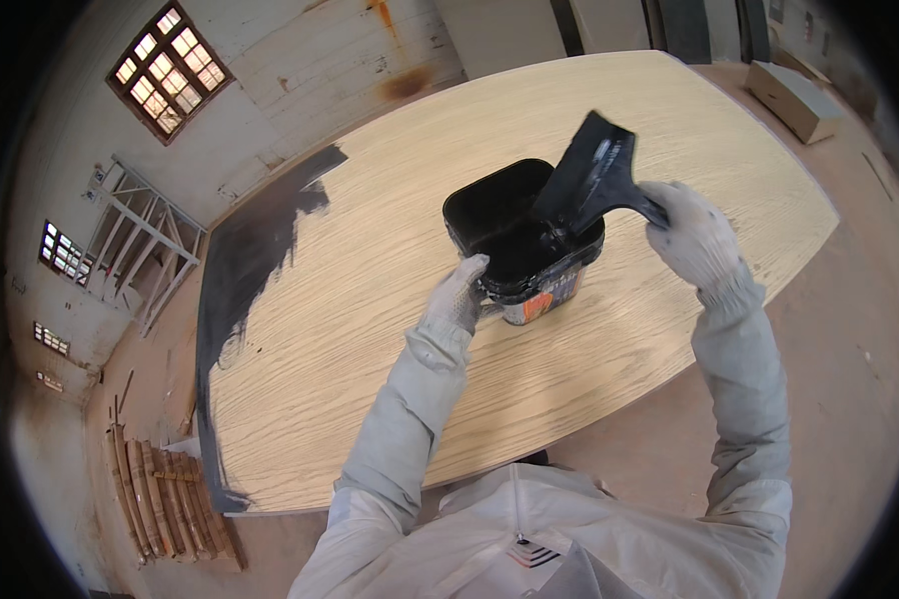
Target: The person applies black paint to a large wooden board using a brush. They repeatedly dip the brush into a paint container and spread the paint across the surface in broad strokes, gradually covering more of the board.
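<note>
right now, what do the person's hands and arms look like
The left hand and right hand wear off-white cloth gloves. Both arms are covered by loose, creased, pale grey sleeves, gathered toward the wrists. No markings stand out on the sleeves.

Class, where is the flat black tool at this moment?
In the head view, the flat black tool is right of centre, gripped in the right hand and tilted over the right side of the bucket.
</note>
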Tool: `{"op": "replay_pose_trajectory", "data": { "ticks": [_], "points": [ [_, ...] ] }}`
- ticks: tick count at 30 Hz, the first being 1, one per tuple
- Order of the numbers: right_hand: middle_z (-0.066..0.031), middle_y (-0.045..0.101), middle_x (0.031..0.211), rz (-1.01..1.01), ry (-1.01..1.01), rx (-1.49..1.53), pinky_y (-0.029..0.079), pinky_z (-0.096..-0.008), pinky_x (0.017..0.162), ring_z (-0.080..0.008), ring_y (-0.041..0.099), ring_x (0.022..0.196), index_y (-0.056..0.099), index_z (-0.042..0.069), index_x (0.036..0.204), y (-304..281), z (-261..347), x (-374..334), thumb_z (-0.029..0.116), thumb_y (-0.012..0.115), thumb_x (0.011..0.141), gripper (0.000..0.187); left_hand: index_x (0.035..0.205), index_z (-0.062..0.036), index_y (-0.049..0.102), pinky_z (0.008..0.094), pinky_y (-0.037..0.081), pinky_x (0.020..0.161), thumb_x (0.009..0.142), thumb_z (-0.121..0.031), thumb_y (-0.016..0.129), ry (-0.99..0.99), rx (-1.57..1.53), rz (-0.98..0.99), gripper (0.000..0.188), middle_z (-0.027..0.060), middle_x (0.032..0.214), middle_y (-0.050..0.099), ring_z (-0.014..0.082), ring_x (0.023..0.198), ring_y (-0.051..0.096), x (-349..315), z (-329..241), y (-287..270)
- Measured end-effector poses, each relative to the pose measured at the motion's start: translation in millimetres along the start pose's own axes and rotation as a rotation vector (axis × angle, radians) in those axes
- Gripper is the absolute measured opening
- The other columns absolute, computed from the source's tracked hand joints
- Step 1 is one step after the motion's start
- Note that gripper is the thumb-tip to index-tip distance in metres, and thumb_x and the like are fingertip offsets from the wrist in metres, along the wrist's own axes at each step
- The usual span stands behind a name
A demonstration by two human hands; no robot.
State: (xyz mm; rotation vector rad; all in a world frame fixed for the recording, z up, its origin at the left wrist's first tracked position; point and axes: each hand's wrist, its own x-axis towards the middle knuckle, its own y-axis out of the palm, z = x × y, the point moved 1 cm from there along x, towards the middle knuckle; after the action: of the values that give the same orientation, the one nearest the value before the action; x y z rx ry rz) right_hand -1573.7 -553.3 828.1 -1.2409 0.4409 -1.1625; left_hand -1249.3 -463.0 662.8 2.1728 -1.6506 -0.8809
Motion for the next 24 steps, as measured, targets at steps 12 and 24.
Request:
{"op": "replay_pose_trajectory", "data": {
  "ticks": [12,24],
  "points": [
    [-0.0183,0.082,0.107,0.621,-0.155,-0.598,0.063,-0.0464,0.084,-0.0364,0.080,0.101,0.085,0.009,0.103,47,-7,139,0.010,0.077,0.076,0.029,0.133,-0.0075,0.068,0.0562,0.054,0.092,0.102,-0.035,0.075,-0.070,0.062,0.174,0.042,0.0089,0.125,0.074,0.0299,0.111,0.066,80,41,101],
    [-0.0189,0.082,0.099,0.769,-0.188,-0.598,0.064,-0.0453,0.077,-0.0361,0.080,0.095,0.086,0.009,0.092,86,-39,176,0.013,0.080,0.071,0.022,0.133,-0.0095,0.066,0.0467,0.056,0.086,0.094,-0.038,0.085,-0.057,0.057,0.025,0.052,0.0064,0.121,0.073,0.0238,0.106,0.067,95,69,145]
  ]
}}
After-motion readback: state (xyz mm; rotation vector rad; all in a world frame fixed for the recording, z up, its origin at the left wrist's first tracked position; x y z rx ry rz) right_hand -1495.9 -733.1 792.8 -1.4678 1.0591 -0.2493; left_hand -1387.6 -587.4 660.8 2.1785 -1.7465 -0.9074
